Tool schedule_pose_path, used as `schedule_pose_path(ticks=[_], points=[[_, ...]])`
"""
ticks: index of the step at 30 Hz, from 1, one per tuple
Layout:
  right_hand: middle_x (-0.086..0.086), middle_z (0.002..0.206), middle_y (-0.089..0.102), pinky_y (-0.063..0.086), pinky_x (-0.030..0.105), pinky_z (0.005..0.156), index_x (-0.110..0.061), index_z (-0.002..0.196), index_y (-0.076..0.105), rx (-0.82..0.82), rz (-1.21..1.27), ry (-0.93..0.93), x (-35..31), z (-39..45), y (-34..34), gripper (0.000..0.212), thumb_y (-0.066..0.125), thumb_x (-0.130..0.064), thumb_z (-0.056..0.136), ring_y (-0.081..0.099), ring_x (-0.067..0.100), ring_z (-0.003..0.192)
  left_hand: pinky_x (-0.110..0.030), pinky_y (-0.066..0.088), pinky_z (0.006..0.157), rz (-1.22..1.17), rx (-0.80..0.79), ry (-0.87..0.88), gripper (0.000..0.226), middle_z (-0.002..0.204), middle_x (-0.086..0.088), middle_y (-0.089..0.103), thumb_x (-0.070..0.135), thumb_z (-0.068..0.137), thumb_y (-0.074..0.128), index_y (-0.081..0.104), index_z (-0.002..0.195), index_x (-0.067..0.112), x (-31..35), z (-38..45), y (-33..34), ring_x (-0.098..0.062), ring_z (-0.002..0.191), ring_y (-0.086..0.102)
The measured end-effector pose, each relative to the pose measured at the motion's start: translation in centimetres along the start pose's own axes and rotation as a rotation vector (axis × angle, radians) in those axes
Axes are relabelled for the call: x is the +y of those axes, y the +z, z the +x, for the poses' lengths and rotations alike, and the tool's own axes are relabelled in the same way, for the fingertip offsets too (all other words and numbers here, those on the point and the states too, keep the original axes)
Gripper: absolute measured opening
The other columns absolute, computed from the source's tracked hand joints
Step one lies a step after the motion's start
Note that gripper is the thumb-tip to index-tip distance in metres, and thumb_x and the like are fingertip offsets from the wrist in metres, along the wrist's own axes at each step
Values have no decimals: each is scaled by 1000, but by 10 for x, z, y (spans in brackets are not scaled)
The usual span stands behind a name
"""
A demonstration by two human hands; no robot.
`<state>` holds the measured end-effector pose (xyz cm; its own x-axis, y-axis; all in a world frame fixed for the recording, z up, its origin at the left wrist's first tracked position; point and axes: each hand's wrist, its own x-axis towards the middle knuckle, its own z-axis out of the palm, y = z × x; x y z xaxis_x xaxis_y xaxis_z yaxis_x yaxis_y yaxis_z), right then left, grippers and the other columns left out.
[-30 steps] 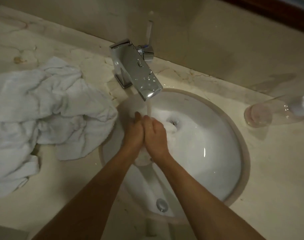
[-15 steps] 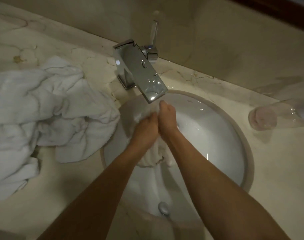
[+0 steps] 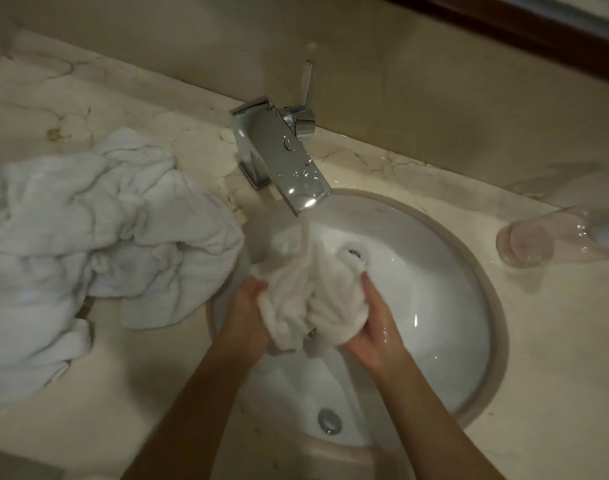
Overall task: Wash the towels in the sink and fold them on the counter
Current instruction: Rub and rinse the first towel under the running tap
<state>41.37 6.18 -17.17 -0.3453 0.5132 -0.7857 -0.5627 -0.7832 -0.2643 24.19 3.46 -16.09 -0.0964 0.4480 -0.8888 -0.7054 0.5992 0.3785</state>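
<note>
The left hand (image 3: 242, 323) and right hand (image 3: 376, 336) each grip one side of a bunched white towel (image 3: 310, 292), fingers curled into the wet cloth, holding it over the sink (image 3: 434, 306) basin directly under the water stream from the chrome faucet (image 3: 282, 154). A heap of crumpled white towels (image 3: 88, 237) lies on the desk (image 3: 123, 410) toward its left edge, one corner overhanging the sink rim. A clear glass (image 3: 538, 237) lies on its side near the right edge of the desk.

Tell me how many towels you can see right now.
2 at least: a small towel held in both hands over the sink, and a crumpled pile on the counter, possibly several.
</note>
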Motion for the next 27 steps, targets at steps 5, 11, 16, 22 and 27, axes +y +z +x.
schedule_pose_path(ticks=[5,11,16,22,27], points=[[8,99,73,53,49,92,-11,110,69,185,-1066,-600,31,9,48,44,44,-46,103,69,23,97,-34,51,83,483,84,247,46,93,-9,72,48,103,39,67,96,13,16,22,50,-22,83,67],[11,96,72,52,52,90,-9,101,68,349,-976,-551,-26,63,84,70,40,-72,83,67,28,94,-14,48,76,765,-84,488,38,97,6,63,37,106,37,63,123,15,25,26,61,-2,84,59],[9,83,73,52,49,83,-12,81,70,222,-1163,-621,5,51,90,41,42,-42,88,68,28,86,-9,42,91,708,278,403,44,104,-21,64,9,108,22,66,109,4,27,37,62,-10,101,63],[22,102,68,50,50,87,-5,102,67,322,-1252,-585,8,71,102,52,46,-51,89,63,37,97,-24,55,74,546,-9,364,33,72,9,63,26,108,35,53,81,28,44,42,44,6,61,61],[10,80,61,43,36,70,-10,77,60,509,-1012,-599,-22,90,98,32,49,-32,99,56,25,79,-24,47,68,808,-94,411,36,78,0,62,30,106,39,65,85,16,34,32,46,-9,69,57]])
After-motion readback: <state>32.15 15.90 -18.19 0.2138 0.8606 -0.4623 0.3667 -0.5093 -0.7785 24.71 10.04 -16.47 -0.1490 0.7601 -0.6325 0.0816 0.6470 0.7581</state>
